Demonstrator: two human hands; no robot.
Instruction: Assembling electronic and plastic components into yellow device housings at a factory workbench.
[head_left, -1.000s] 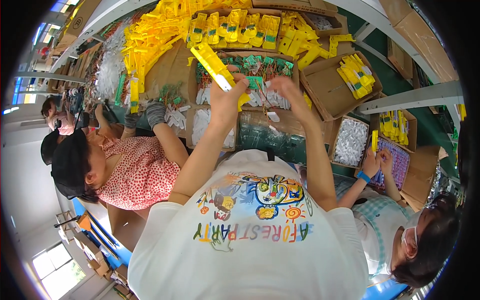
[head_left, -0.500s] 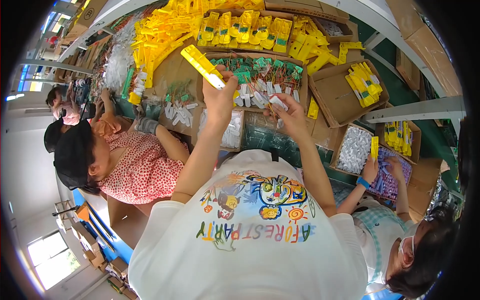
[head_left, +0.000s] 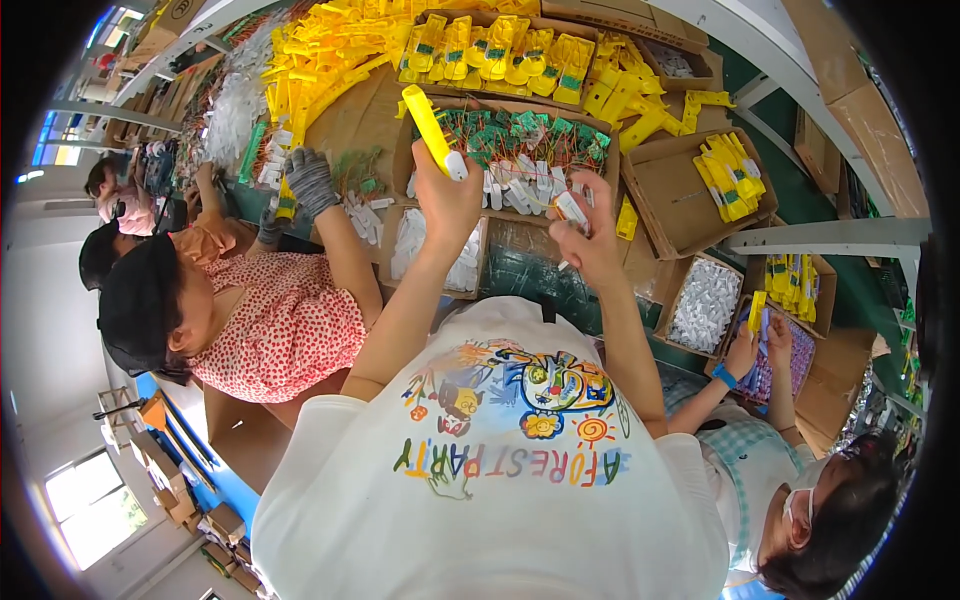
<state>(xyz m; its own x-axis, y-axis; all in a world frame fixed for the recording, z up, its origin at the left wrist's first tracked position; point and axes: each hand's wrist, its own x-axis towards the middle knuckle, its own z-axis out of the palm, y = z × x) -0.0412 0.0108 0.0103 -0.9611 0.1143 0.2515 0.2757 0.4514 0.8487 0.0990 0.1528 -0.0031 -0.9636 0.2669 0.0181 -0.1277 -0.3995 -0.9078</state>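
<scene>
My left hand (head_left: 449,208) is closed round the lower end of a long yellow plastic shell (head_left: 427,124), which points up and away. A white piece (head_left: 456,166) shows at the shell's near end. In my right hand (head_left: 597,245), a small white plastic part (head_left: 572,210) with thin wires is pinched between the fingers. Both hands are above the near edge of a cardboard tray of green circuit boards (head_left: 525,128) wired to white parts (head_left: 520,188). The two held things are apart from each other.
Yellow shells (head_left: 330,50) lie heaped at the far left, and a box of shells with boards (head_left: 500,50) stands behind the tray. White parts fill boxes (head_left: 435,250) nearby. A gloved co-worker (head_left: 270,320) works at left; another (head_left: 745,370) holds a yellow shell at right.
The yellow shell in my left hand has turned, from its hollow side showing to its smooth side, and stands steeper. My right fingers have shifted on the white part. The left co-worker's gloved hand has moved forward.
</scene>
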